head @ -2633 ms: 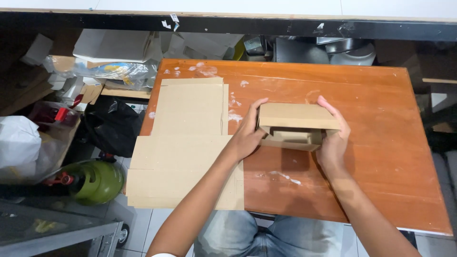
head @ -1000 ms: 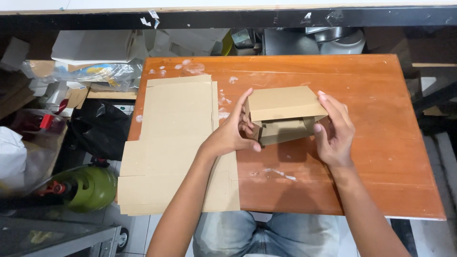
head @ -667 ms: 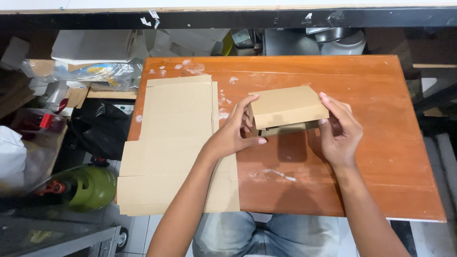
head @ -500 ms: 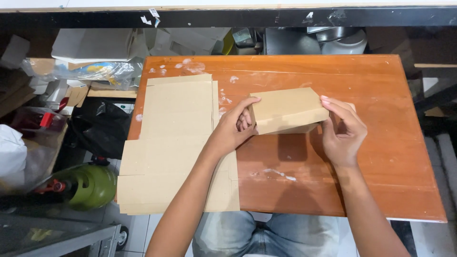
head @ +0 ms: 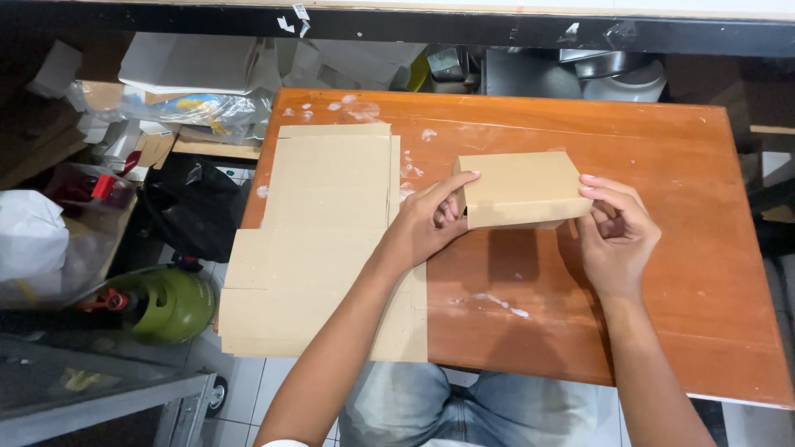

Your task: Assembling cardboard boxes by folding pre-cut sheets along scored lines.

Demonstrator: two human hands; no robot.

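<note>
Above the table [head: 679, 273], left hand [head: 426, 228] and right hand [head: 617, 236] clamp the cardboard box [head: 520, 189]

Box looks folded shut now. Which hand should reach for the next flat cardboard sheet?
Probably left. The left hand grips the cardboard box's near end right beside the stack of flat cardboard sheets; the right hand holds the far end.

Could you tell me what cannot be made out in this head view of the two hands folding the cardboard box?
- Cardboard box: its underside and inside are hidden by its closed top.
- Left hand and right hand: some fingertips are tucked behind the box.
- Stack of flat cardboard sheets: the count is untellable, and the forearm covers part.
</note>
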